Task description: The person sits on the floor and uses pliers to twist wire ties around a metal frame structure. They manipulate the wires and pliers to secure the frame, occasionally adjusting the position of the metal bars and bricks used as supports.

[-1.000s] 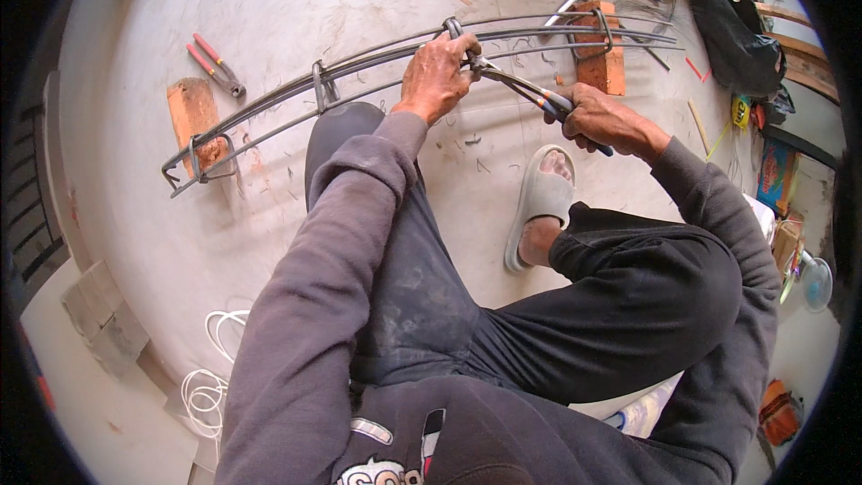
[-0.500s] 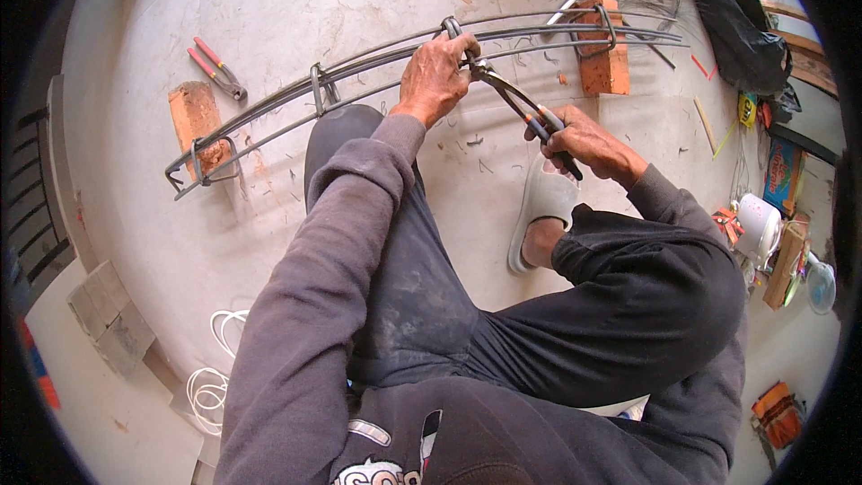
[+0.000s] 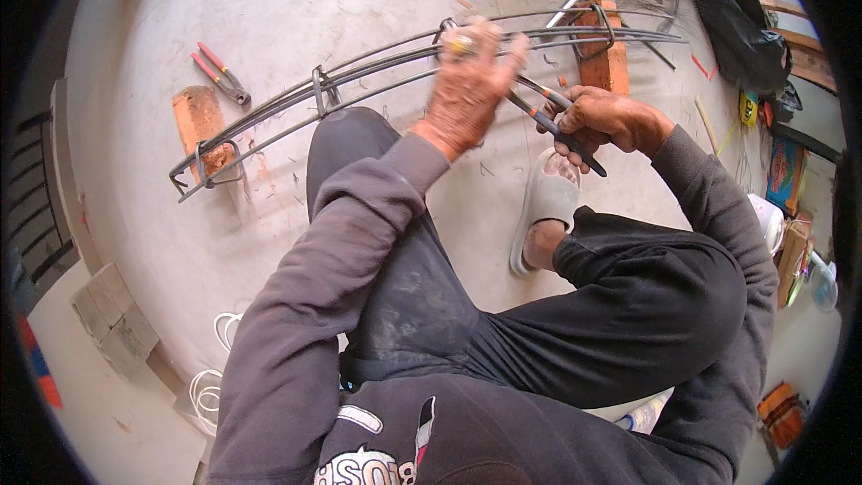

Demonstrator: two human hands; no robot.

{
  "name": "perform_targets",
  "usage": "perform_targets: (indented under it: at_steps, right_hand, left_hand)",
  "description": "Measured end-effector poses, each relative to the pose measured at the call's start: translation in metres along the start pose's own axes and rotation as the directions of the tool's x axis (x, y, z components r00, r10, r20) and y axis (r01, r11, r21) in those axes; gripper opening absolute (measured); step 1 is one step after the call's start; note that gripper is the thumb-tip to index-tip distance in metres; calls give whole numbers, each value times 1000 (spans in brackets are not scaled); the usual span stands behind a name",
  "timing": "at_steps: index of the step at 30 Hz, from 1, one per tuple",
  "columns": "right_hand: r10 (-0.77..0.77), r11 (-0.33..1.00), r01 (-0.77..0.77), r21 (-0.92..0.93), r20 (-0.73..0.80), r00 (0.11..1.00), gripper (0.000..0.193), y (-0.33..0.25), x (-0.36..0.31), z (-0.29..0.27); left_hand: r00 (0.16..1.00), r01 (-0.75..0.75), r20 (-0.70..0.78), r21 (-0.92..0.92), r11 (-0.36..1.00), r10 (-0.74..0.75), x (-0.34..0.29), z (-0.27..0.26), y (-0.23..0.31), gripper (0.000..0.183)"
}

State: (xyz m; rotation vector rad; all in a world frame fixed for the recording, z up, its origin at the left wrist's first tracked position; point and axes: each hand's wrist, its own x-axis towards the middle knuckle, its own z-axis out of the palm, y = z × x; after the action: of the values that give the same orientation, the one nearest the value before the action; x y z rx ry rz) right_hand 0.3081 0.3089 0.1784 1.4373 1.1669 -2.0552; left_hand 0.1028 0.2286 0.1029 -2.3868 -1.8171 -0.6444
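Observation:
A long, narrow cage of dark steel bars (image 3: 269, 109) with square wire stirrups (image 3: 318, 90) stretches across in front of me, resting on two orange bricks. My left hand (image 3: 469, 85) is over the bars near the middle stirrup, smeared by motion; whether it grips anything cannot be made out. In my right hand (image 3: 615, 119) are pincers (image 3: 567, 136) with black and orange handles, fingers closed around them. The handles slope up and left to my left hand, which hides the jaws. My left knee sits just beneath the cage.
One brick (image 3: 199, 115) supports the cage's left end, another (image 3: 606, 63) its right. Red-handled pincers (image 3: 220, 74) lie on the floor beyond the left brick. A black plastic bag (image 3: 743, 36) and timber lie at far right, and white cable (image 3: 206, 392) coils at lower left.
My left hand has lifted off the stirrup it held and shifted right, across the pincers' jaws. My right hand has moved slightly right with the pincers.

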Motion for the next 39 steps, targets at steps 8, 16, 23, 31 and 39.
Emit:
perform_targets:
  at_steps: [8,16,23,31,39]
  right_hand:
    - [91,995,-94,33,103,991,19,-7,2,-19]
    - [-176,822,32,-569,-201,964,45,-38,-25,14]
    - [-786,-469,-484,-739,99,610,25,-21,-26,44]
    - [-804,-469,-482,-740,130,581,11,-28,-26,31]
    - [-697,-180,-136,-974,28,716,14,-64,-22,16]
  left_hand:
    - [980,-96,151,-223,970,131,4,14,28,62]
    - [996,-57,45,-298,953,74,12,29,15,18]
    - [960,228,259,-497,837,-108,23,27,9,30]
    - [885,457,211,-233,858,-415,-15,6,-19,39]
    - [804,543,426,-243,804,-415,-22,19,-41,31]
